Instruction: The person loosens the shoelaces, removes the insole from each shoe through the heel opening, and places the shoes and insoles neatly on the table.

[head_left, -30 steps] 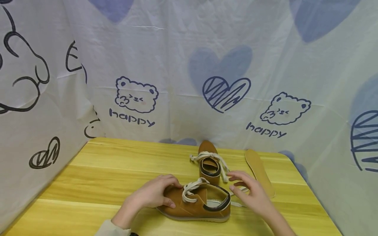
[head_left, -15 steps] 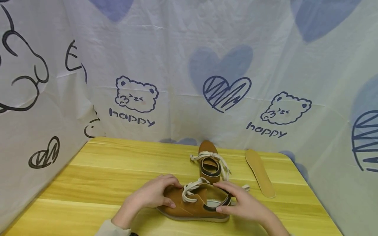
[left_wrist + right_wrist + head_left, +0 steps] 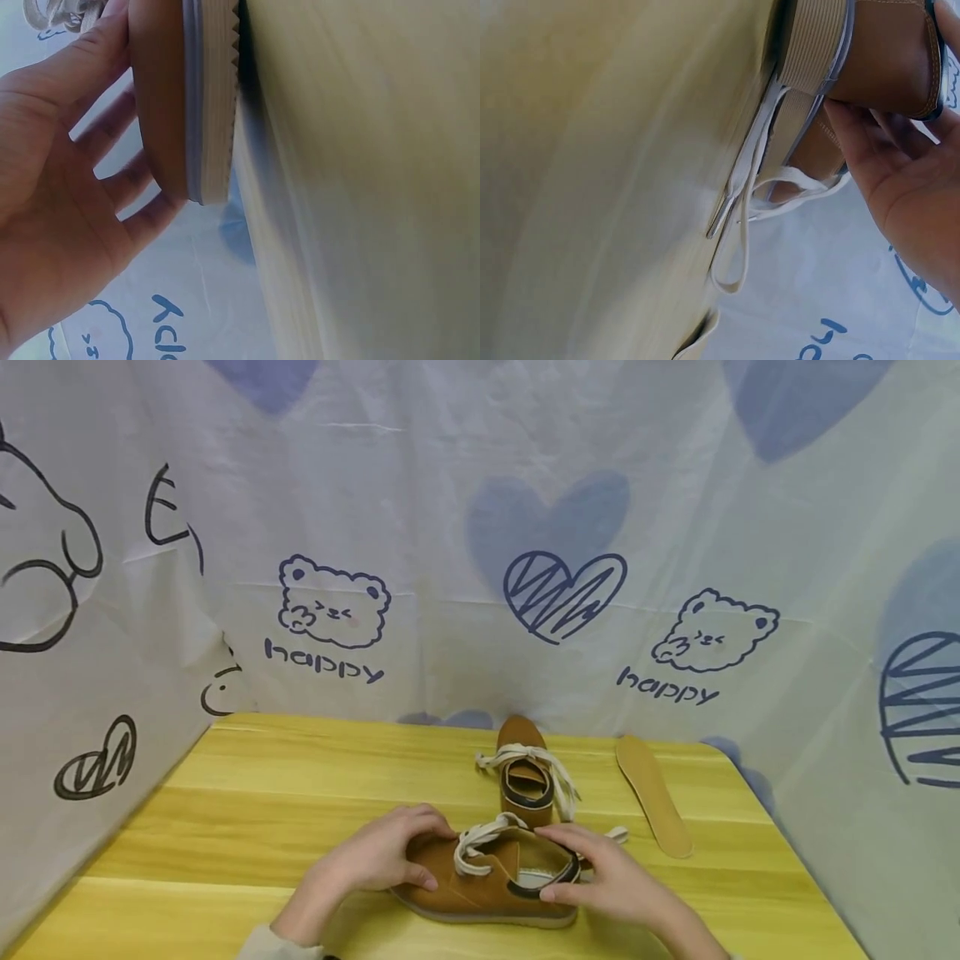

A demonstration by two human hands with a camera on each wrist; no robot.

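Note:
A brown lace-up shoe [image 3: 450, 893] with cream laces [image 3: 472, 843] lies sole down on the table, toe to the left. Across its toe, my left hand [image 3: 375, 852] holds it, thumb on the near side and fingers over the far side. My right hand [image 3: 615, 877] grips the heel, its thumb on the near side of the dark collar. In the left wrist view the toe [image 3: 161, 90] sits against the left hand's fingers. From the right wrist, the stitched heel [image 3: 889, 60] shows in the right hand [image 3: 907, 187].
Behind stands a second brown shoe [image 3: 519, 735], its laces tied in a bow. A tan insole [image 3: 656, 802] lies at the back right of the yellow wooden table [image 3: 262, 793]. A loose white lace [image 3: 742, 180] trails behind the held shoe. Printed white cloth [image 3: 442, 643] hangs around.
My right hand has moved left from beside the heel and now holds it. The left hand stays on the toe. The head view has shifted slightly.

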